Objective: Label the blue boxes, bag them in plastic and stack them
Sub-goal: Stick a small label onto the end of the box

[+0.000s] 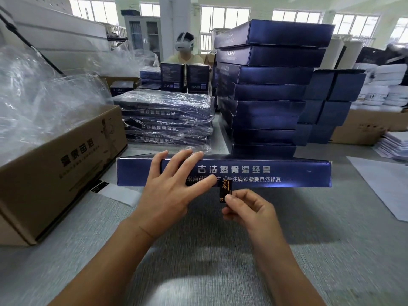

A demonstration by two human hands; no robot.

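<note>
Head view: to my left a brown cardboard carton [61, 160] sits on the grey counter [209, 250] with loose clear plastic [33, 96] heaped above it. Behind my work a low stack of bagged boxes [167, 115] lies just left of a tall stack of bare blue boxes [265, 89], and both stand close behind the box I am handling. Farther back another person [185, 51] wearing a headset sits at the same counter. A white sheet [379, 184] lies flat to the right.

The blue box [254, 173] stands on its long edge across the counter in front of me, printed side facing me. My left hand [170, 188] is spread wide against that face, fingers straight, tips reaching over the top edge (the thumb lies across the lettering). My right hand [245, 208] pinches a small black label [225, 191] between thumb and forefinger, its upper end against the box's lower edge, just beside my left thumb.
</note>
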